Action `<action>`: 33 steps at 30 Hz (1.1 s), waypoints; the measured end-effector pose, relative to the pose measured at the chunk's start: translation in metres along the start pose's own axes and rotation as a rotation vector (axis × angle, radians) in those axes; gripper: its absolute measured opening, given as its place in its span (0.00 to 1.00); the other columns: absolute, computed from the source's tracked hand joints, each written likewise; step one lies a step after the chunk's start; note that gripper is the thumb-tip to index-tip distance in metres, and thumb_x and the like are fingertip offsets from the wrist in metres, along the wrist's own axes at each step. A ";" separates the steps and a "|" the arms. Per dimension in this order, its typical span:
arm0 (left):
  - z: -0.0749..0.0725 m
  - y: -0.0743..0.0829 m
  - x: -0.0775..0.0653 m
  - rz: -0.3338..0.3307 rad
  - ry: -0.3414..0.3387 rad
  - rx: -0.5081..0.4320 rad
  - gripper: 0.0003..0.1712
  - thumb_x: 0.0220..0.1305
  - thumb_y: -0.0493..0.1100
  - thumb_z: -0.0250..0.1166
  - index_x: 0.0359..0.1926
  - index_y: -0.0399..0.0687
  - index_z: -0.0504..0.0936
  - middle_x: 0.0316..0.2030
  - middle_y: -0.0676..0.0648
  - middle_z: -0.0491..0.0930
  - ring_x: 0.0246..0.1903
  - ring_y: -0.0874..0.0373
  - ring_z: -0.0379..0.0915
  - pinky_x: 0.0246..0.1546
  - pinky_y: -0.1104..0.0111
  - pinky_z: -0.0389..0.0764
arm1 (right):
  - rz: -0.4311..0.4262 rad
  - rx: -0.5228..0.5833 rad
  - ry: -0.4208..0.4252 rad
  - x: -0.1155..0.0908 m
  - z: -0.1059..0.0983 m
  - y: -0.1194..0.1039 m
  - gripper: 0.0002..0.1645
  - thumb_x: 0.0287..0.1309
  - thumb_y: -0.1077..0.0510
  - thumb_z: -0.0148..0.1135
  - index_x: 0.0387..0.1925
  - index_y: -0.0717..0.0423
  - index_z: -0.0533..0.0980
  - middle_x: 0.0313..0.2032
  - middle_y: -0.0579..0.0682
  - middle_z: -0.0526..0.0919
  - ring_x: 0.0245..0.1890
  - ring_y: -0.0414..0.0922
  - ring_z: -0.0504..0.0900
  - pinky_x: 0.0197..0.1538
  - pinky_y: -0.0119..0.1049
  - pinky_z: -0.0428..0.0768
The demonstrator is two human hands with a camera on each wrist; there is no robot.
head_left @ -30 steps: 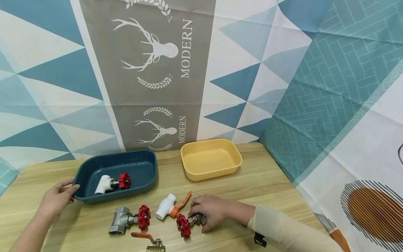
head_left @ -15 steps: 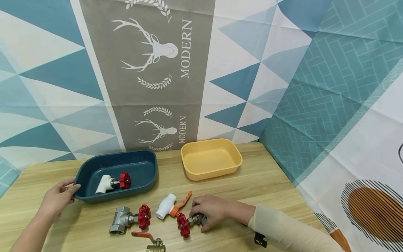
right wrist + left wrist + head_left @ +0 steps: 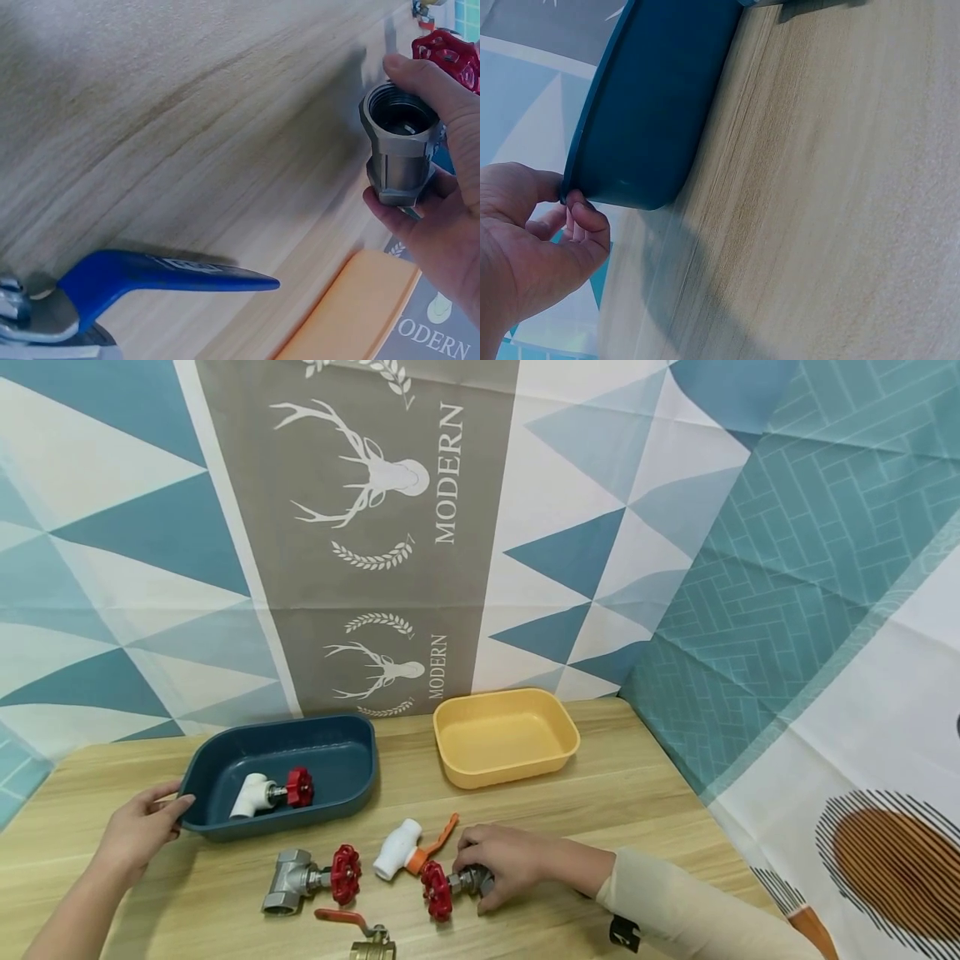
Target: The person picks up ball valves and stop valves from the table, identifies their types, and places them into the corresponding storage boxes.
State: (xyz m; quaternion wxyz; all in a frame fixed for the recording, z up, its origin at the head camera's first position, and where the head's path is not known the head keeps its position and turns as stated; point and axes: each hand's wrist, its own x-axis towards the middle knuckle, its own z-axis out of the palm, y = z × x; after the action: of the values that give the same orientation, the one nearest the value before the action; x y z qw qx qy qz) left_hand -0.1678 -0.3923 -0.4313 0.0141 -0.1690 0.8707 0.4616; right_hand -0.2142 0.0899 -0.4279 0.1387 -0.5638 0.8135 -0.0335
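My left hand [image 3: 140, 828] pinches the rim of the blue tray [image 3: 352, 806] at its left end; the left wrist view shows thumb and fingers on either side of that rim. Inside the tray lies a white valve [image 3: 253, 795] with a red handwheel. My right hand [image 3: 510, 864] grips a grey metal gate valve [image 3: 405, 161] by its body on the table, its red handwheel [image 3: 437, 891] pointing left. Just behind that wheel is a white ball valve [image 3: 400, 847] with an orange lever. A larger silver gate valve [image 3: 291, 882] lies in front of the blue tray.
A brass ball valve [image 3: 372, 950] with a red lever sits at the front edge of the head view. At the back right stands a yellow tray [image 3: 506, 743]. The right wrist view shows a blue valve lever [image 3: 165, 274] near that hand. Patterned cloth hangs behind the table.
Both hands keep their holds and hardly move. The whole head view shifts slightly; the trays and valves stay where they were on the table.
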 end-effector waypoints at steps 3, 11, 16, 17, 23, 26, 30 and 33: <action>0.000 0.003 0.000 0.004 -0.006 -0.004 0.38 0.72 0.51 0.43 0.67 0.22 0.47 0.37 0.48 0.74 0.25 0.65 0.72 0.29 0.71 0.78 | 0.005 0.006 0.022 -0.001 -0.002 -0.002 0.29 0.48 0.41 0.68 0.53 0.45 0.75 0.52 0.44 0.73 0.51 0.35 0.73 0.55 0.25 0.71; 0.000 0.005 -0.002 0.003 0.002 0.001 0.36 0.72 0.49 0.42 0.66 0.21 0.48 0.36 0.49 0.74 0.24 0.66 0.71 0.28 0.72 0.78 | 0.019 0.042 0.056 0.000 -0.004 -0.003 0.30 0.47 0.43 0.69 0.52 0.46 0.75 0.52 0.45 0.74 0.49 0.34 0.73 0.54 0.25 0.72; 0.001 0.001 0.000 0.009 0.014 -0.005 0.36 0.72 0.49 0.43 0.65 0.21 0.49 0.33 0.53 0.74 0.24 0.66 0.71 0.28 0.72 0.78 | 0.021 0.052 0.062 0.003 -0.005 -0.004 0.30 0.46 0.45 0.70 0.52 0.48 0.76 0.52 0.46 0.74 0.49 0.34 0.73 0.53 0.23 0.71; 0.001 0.001 0.000 0.011 0.016 -0.006 0.36 0.72 0.49 0.43 0.65 0.20 0.49 0.33 0.53 0.74 0.24 0.67 0.71 0.28 0.72 0.78 | 0.019 0.052 0.064 0.003 -0.005 -0.004 0.30 0.46 0.45 0.70 0.52 0.49 0.76 0.51 0.46 0.74 0.49 0.34 0.73 0.53 0.22 0.71; 0.001 0.000 0.000 0.012 0.017 -0.013 0.36 0.72 0.49 0.43 0.65 0.21 0.49 0.32 0.55 0.73 0.24 0.67 0.71 0.28 0.72 0.77 | 0.036 0.063 0.080 0.005 -0.010 -0.005 0.32 0.46 0.44 0.70 0.53 0.49 0.76 0.51 0.46 0.74 0.47 0.32 0.73 0.51 0.20 0.71; 0.001 0.001 -0.001 0.018 0.018 -0.019 0.36 0.72 0.49 0.43 0.65 0.20 0.49 0.31 0.56 0.73 0.23 0.67 0.71 0.28 0.72 0.77 | 0.043 0.070 0.085 0.006 -0.013 -0.004 0.32 0.46 0.44 0.70 0.54 0.48 0.75 0.51 0.45 0.74 0.46 0.32 0.72 0.50 0.19 0.70; 0.001 0.000 -0.001 0.026 0.016 -0.023 0.36 0.72 0.49 0.43 0.65 0.20 0.49 0.32 0.55 0.73 0.24 0.67 0.71 0.28 0.72 0.78 | 0.051 0.079 0.089 0.007 -0.016 -0.005 0.31 0.47 0.44 0.70 0.53 0.47 0.75 0.50 0.44 0.73 0.46 0.32 0.71 0.50 0.20 0.70; 0.001 0.000 -0.001 0.027 0.014 -0.022 0.36 0.72 0.49 0.43 0.65 0.20 0.49 0.33 0.53 0.74 0.24 0.66 0.71 0.28 0.72 0.78 | 0.054 0.076 0.107 0.007 -0.019 -0.007 0.30 0.47 0.45 0.70 0.53 0.48 0.76 0.50 0.46 0.73 0.47 0.33 0.71 0.51 0.21 0.70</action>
State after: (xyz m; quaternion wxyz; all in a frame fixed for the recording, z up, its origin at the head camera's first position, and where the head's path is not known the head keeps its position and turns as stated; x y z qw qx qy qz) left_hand -0.1668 -0.3911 -0.4313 -0.0003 -0.1609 0.8678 0.4702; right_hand -0.2151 0.0786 -0.4100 0.1173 -0.5332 0.8329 -0.0908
